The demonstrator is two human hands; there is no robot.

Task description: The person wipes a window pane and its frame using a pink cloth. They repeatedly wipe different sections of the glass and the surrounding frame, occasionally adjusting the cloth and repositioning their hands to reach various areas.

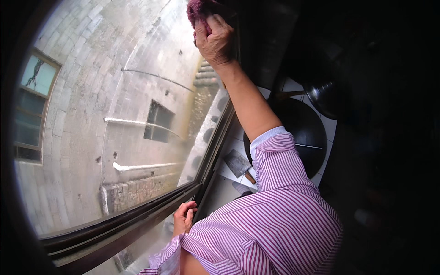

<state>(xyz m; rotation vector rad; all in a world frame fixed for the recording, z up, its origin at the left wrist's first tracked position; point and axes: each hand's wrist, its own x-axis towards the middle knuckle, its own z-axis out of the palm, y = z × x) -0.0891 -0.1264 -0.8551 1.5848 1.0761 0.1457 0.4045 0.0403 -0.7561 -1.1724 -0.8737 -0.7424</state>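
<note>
My right hand point(215, 41) is raised at the top of the view and clutches a maroon fluffy cloth point(199, 12) at the upper part of the window glass point(137, 92). Low in the view, my left hand point(185, 216) is beside the dark window frame point(202, 178), its fingers bent at the frame's edge; whether they grip it cannot be told. Part of the cloth is lost in the dark at the top.
Below my right arm, a cleaver with a wooden handle point(239, 163) lies on a white tiled surface point(228, 146), beside a large dark round wok or lid point(307, 161). Another dark, shiny pan-like object point(323, 96) is farther up. A sock-clad foot point(241, 188) shows near the cleaver.
</note>
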